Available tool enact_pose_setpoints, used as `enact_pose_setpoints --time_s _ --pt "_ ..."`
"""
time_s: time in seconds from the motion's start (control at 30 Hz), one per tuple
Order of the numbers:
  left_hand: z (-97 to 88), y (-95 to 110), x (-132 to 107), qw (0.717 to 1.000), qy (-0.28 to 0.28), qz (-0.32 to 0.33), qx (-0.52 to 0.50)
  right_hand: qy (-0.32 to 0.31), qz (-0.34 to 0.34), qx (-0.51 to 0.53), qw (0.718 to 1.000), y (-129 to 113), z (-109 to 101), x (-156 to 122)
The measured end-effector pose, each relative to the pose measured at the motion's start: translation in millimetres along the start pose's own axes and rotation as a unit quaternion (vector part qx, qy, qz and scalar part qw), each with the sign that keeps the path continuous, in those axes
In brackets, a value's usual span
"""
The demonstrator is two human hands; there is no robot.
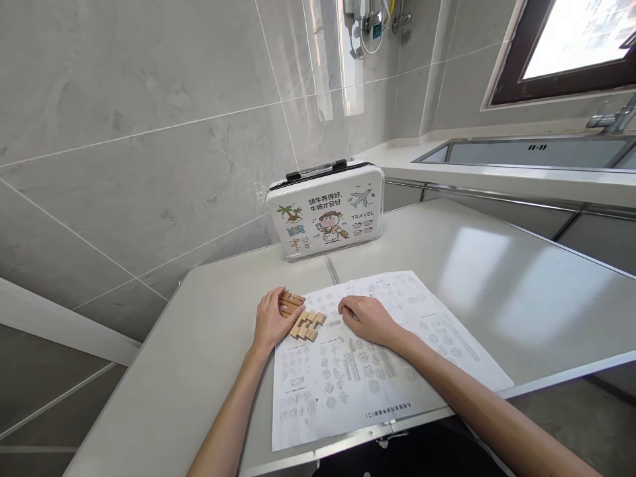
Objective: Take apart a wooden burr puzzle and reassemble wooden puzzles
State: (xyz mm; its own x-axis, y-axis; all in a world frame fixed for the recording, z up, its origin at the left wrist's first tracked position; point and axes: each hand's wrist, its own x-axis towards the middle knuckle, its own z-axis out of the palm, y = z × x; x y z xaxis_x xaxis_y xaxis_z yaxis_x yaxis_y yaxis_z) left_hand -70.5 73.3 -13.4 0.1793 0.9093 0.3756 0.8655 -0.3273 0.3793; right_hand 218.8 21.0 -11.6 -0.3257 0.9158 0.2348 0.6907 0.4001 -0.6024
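Observation:
My left hand [271, 319] rests at the left edge of a printed sheet [342, 417], its thumb and fingers closed around darker brown notched wooden blocks [294, 299]. Touching these blocks or just below them lies a cluster of pale notched wooden blocks [308, 326], placed side by side on the paper. To the right, my right hand [365, 318] rests on the sheet with its fingers curled in; no object shows in it. Small grey line drawings of assembled shapes and rows of pieces cover the sheet, and its large heading appears upside down.
A white folding table [477, 265] carries everything, its near edge close to my body. Behind the sheet a white cartoon-printed case [325, 215] with a black handle stands against the grey tiled wall [149, 132]. A counter with a sink [527, 154] is at the right.

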Motion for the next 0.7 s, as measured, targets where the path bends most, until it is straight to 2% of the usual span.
enact_pose_setpoints --time_s 0.23,0.43,0.7 --pt "0.1 5.9 -3.4 1.000 0.012 0.002 0.027 0.003 -0.004 -0.001 1.000 0.9 1.0 -0.1" --pt "0.2 9.1 -3.6 0.998 0.026 -0.034 0.038 0.001 -0.005 0.001 1.000 1.7 1.7 0.0" --pt "-0.6 11.3 -4.1 0.998 0.022 -0.041 0.031 -0.001 -0.002 -0.004 1.000 1.8 1.5 -0.1"
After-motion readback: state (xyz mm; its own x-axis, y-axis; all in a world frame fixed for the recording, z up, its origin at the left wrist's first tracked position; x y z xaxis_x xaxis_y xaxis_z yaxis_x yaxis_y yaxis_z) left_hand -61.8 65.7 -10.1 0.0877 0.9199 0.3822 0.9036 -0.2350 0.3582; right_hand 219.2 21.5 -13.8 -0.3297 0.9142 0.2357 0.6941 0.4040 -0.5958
